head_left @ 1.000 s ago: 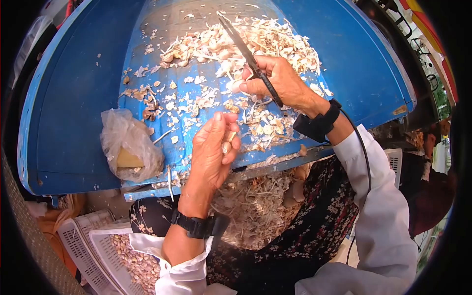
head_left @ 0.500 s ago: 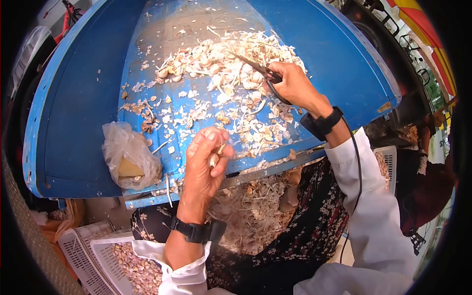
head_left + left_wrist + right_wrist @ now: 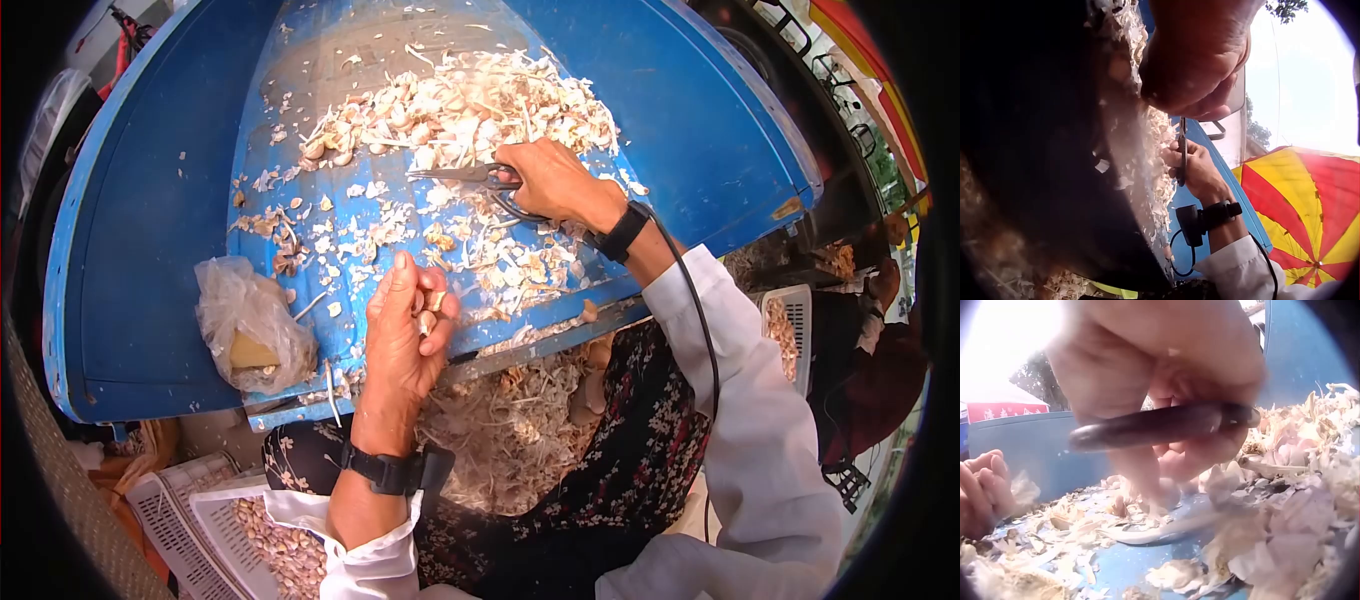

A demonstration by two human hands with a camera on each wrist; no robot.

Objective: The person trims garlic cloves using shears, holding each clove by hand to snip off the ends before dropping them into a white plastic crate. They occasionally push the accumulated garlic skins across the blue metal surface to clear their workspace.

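My left hand [image 3: 395,335] is palm up over the near edge of the blue tray [image 3: 140,300], its fingers curled round a few garlic cloves [image 3: 427,322]. Farther right, my right hand [image 3: 562,180] grips dark-handled scissors [image 3: 450,174], the blades pointing left across the tray. Just beyond the scissors lies a heap of garlic cloves, stems and papery skins [image 3: 480,95]. In the right wrist view, a scissor handle [image 3: 1154,427] crosses under my fingers, close over loose skins [image 3: 1179,575]. My left hand blocks its own cloves from the left wrist view.
A clear plastic bag [image 3: 255,325] with a yellowish block inside sits at the tray's near left. White baskets of cloves stand at lower left [image 3: 285,560] and right [image 3: 790,330]. Skins and stems [image 3: 510,440] lie below the tray's edge, between the person's knees.
My right hand has come lower, and the scissors have swung from pointing up and away to lying nearly level, pointing left. My left hand stays near the tray edge, its cloves showing more.
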